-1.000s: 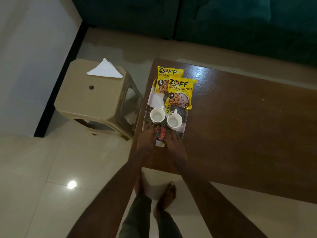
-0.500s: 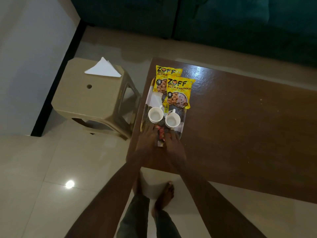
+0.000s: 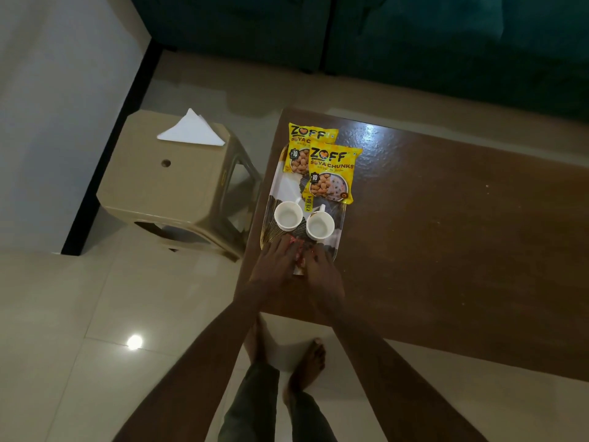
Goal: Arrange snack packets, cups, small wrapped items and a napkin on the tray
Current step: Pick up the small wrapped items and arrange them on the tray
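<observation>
A patterned tray (image 3: 287, 187) lies at the left end of the brown table (image 3: 446, 237). Two yellow snack packets overlap at its far end, one behind (image 3: 306, 138) and one in front (image 3: 332, 173). Two white cups (image 3: 288, 214) (image 3: 320, 225) stand side by side in the middle. At the near end, small red wrapped items (image 3: 298, 254) show between my hands. My left hand (image 3: 273, 266) and my right hand (image 3: 322, 272) lie close together with fingers stretched over them, hiding most of the wrappers. A white folded napkin (image 3: 191, 131) rests on the stool.
A beige plastic stool (image 3: 165, 186) stands just left of the table. A dark teal sofa (image 3: 414, 33) runs along the far side. A white wall (image 3: 47, 90) closes the left. My bare feet (image 3: 314, 358) stand on the tiled floor at the table's near edge.
My hands have drawn closer together over the red wrapped items, covering more of them. The packets, cups and napkin have not moved.
</observation>
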